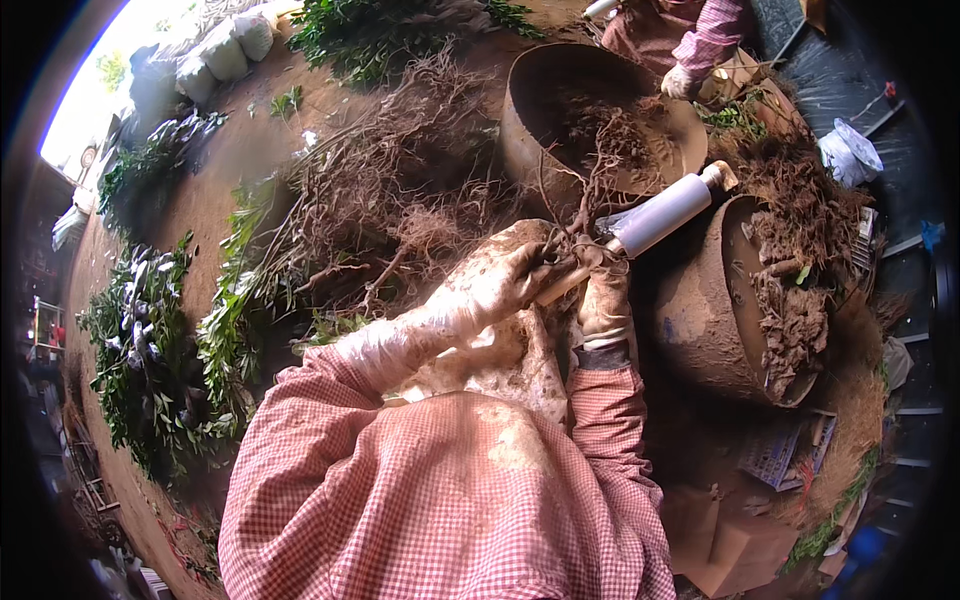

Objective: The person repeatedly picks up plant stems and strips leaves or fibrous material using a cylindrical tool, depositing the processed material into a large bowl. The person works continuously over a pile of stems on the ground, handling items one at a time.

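Note:
My left hand [487,281], in a soiled glove with clear film around its wrist, grips a woody plant stem [555,251]. Bare, forked roots [592,187] rise from that stem just beyond the fingers. Close on its right, my right hand [606,296] wears a dirty glove and is closed at the handle end of a roll of plastic film [666,214]. The roll slants up to the right on a pale stick, and a strip of film reaches toward the roots. Fingers and roots overlap, so the exact grip is partly hidden.
Left of the hands lies a heap of rooted plants [397,172]. Leafy bundles [150,345] rest farther left. One mud-caked tub [517,112] stands ahead; another [697,315], at right, holds wet mud. Beyond, a co-worker's gloved hand [679,81] is near the far tub. A cardboard box [742,551] sits lower right.

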The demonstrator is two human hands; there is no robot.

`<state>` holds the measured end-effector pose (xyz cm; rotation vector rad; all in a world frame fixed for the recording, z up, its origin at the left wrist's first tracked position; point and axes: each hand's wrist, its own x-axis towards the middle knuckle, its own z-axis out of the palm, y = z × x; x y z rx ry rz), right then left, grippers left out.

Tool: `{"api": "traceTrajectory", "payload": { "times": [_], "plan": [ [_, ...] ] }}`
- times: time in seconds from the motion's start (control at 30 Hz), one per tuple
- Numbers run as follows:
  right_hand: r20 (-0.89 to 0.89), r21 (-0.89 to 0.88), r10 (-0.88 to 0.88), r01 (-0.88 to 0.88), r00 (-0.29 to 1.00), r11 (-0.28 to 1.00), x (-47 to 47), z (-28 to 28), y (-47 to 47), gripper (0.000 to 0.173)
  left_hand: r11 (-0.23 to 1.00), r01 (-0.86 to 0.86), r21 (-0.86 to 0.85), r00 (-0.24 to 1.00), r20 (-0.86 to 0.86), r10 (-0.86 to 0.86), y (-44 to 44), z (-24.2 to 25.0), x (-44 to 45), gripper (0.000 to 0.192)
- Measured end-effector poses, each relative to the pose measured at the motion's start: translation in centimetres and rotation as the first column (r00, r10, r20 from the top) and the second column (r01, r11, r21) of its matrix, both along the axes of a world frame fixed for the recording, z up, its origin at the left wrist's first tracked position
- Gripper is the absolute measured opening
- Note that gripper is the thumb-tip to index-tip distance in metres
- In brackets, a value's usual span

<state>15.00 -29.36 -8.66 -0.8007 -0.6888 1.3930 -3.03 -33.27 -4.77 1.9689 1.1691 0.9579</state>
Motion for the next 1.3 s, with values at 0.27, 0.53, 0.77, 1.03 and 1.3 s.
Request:
{"api": "traceTrajectory", "payload": {
  "times": [0.27, 0.53, 0.77, 1.03, 1.3],
  "plan": [
    [-0.067, -0.010, 0.024, -0.025, 0.997, 1.000, 2.6, 0.5, -0.9, 0.033, 0.894, 0.194, -0.403, 0.917, 0.398, -0.020, 4.5, 0.2, -0.2, 0.030],
    [0.329, -0.171, -0.342, 0.412, 0.880, 0.895, 6.9, 2.7, -2.8, 0.036, 0.689, 0.335, 0.643, 0.593, -0.712, 0.376, 27.4, 8.0, 1.4, 0.023],
    [0.485, -0.345, -0.254, 0.450, 0.837, 0.824, 8.7, 0.7, -5.9, 0.040, 0.966, 0.255, -0.036, 0.255, -0.961, -0.103, 35.2, -3.4, 10.9, 0.013],
    [0.461, -0.408, -0.312, 0.510, 0.831, 0.757, 10.7, -1.8, -6.5, 0.048, 0.930, 0.337, -0.147, 0.251, -0.938, -0.239, 38.4, -13.2, 16.3, 0.016],
    [0.450, -0.386, -0.287, 0.474, 0.845, 0.791, 10.2, -0.8, -5.4, 0.038, 0.883, 0.326, -0.338, 0.333, -0.833, -0.442, 38.1, -11.1, 12.3, 0.020]
  ]
}}
